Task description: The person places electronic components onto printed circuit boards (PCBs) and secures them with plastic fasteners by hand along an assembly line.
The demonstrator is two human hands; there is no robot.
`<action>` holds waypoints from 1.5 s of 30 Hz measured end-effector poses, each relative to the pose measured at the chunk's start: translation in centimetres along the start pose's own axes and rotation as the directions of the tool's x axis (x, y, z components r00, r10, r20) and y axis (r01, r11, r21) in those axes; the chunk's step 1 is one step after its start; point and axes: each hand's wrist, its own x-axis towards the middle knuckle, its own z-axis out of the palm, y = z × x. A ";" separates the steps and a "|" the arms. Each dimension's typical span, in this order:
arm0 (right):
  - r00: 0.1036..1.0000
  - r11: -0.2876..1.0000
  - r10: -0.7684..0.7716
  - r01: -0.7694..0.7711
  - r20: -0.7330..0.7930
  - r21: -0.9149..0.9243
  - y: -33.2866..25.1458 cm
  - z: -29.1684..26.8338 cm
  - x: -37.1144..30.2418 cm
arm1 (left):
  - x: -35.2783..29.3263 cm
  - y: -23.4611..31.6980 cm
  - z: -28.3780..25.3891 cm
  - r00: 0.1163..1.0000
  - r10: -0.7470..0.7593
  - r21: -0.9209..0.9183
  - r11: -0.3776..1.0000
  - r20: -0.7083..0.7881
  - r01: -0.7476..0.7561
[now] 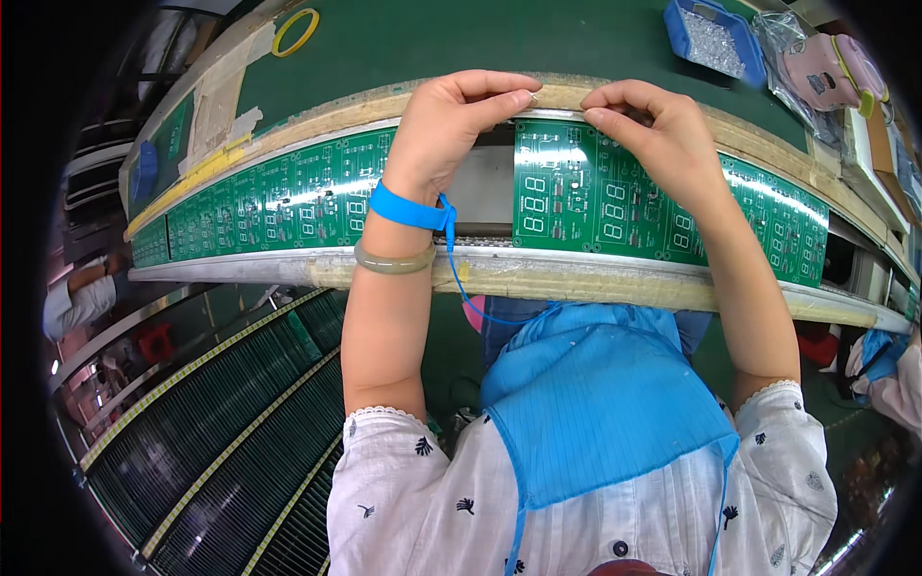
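Observation:
My left hand (pixel 451 120) is above the far rail, thumb and forefinger pinched at a tiny pale, shiny piece (pixel 534 95) too small to name. Level with it, my right hand (pixel 663 130) is closed in a pinch at the far edge of the green circuit boards; whatever its fingertips hold, if anything, I cannot make out. Beneath my right hand lies a green circuit board panel (pixel 562 206) with white digit-shaped outlines, set between two rails. Another green panel (pixel 288 206) sits to the left, past a gap. A blue wrist strap (pixel 408 207) with a cord circles my left wrist.
A blue bin (pixel 715 43) of small clear parts stands far right, beside a pink case (pixel 831 72). Yellow tape (pixel 295 33) lies on the green bench. Dark slotted racks (pixel 211 413) stand at lower left. Another person's arm (pixel 86 288) shows at the left edge.

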 end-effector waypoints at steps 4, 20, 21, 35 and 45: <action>0.999 0.993 -0.043 0.043 0.010 -0.108 -0.2 1.0 0.2 | 0.1 -1.1 -0.6 0.998 0.045 0.003 0.999 0.034 -0.045; 0.932 0.678 -0.332 0.345 0.148 -0.649 0.0 2.5 0.9 | -0.7 -1.2 -0.5 0.978 0.206 0.212 0.957 -0.019 -0.198; 0.931 0.678 -0.330 0.347 0.153 -0.648 -0.2 2.6 0.9 | -0.7 -1.2 -0.5 0.979 0.204 0.222 0.955 -0.015 -0.195; 0.945 0.525 -0.284 0.296 0.163 -0.798 -2.2 3.7 0.2 | -0.9 -1.5 -0.4 0.977 0.213 0.289 0.937 -0.020 -0.198; 0.949 0.454 -0.280 0.264 0.145 -0.851 -2.4 4.7 0.0 | -0.4 -2.7 -0.6 0.970 0.242 0.278 0.934 -0.022 -0.226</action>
